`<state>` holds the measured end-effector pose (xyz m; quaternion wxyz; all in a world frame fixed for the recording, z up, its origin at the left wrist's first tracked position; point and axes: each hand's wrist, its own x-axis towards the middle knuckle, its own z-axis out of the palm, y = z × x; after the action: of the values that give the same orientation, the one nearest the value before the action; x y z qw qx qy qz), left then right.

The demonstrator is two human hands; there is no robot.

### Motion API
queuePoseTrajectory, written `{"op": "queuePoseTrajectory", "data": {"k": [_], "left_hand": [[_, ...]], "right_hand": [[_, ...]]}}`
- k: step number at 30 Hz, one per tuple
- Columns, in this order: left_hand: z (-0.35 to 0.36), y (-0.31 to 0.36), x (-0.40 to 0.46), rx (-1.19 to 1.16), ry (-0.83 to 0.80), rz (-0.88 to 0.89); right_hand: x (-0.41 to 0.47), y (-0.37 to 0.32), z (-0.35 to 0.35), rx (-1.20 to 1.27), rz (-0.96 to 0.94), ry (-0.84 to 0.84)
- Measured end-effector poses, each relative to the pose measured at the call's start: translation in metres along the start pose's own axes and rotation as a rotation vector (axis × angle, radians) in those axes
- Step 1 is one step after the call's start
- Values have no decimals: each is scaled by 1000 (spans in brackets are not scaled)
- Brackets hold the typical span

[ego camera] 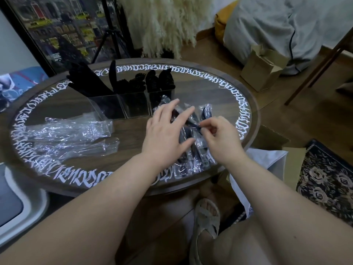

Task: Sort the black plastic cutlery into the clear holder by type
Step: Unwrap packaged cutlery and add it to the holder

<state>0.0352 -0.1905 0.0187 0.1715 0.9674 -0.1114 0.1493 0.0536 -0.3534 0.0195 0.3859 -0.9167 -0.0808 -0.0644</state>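
A clear holder (133, 108) with three compartments stands at the back of the round table (126, 180), black cutlery sticking out of each. In front of it lies a pile of wrapped cutlery packets (198, 157). My left hand (166, 131) rests on the pile with its fingers stretched out flat. My right hand (219, 138) pinches the end of a black cutlery piece (192, 123) that lies across the pile. What type of piece it is I cannot make out.
Empty clear wrappers (72, 134) lie on the left half of the table. An open cardboard box (261, 67) stands on the floor beyond the table at the right, next to a wooden leg (313, 71). A tripod (112, 39) stands behind the table.
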Motion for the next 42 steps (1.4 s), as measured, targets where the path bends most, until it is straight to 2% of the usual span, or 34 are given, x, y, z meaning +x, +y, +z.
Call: {"op": "queuePoseTrajectory", "data": {"k": [3, 6, 10, 15, 21, 27, 31, 34, 39, 42], "left_hand": [[-8, -7, -4, 114, 0, 14], [-15, -18, -7, 174, -127, -20], [-28, -30, -13, 147, -205, -81], [-44, -53, -22, 82, -190, -164], [-56, -69, -31, 46, -212, -232], [-66, -84, -42, 46, -244, -258], [-75, -95, -54, 71, -242, -249], [-85, -100, -64, 2, -249, -208], [-94, -110, -75, -37, -227, -198], [-97, -114, -81, -33, -258, -190]], "right_hand": [[-1, -8, 7, 9, -60, -87], [-3, -17, 12, 51, -101, -115], [-3, -27, 19, 33, -85, -94], [-4, -39, 27, -76, -173, -131], [-8, -52, 45, -244, -459, 84], [-15, -66, 62, -226, -628, 97], [-20, -78, 68, -143, -580, 22], [-22, -91, 70, -160, -499, -37], [-20, -113, 56, -185, -325, -310], [-23, -119, 53, -207, -332, -381]]}}
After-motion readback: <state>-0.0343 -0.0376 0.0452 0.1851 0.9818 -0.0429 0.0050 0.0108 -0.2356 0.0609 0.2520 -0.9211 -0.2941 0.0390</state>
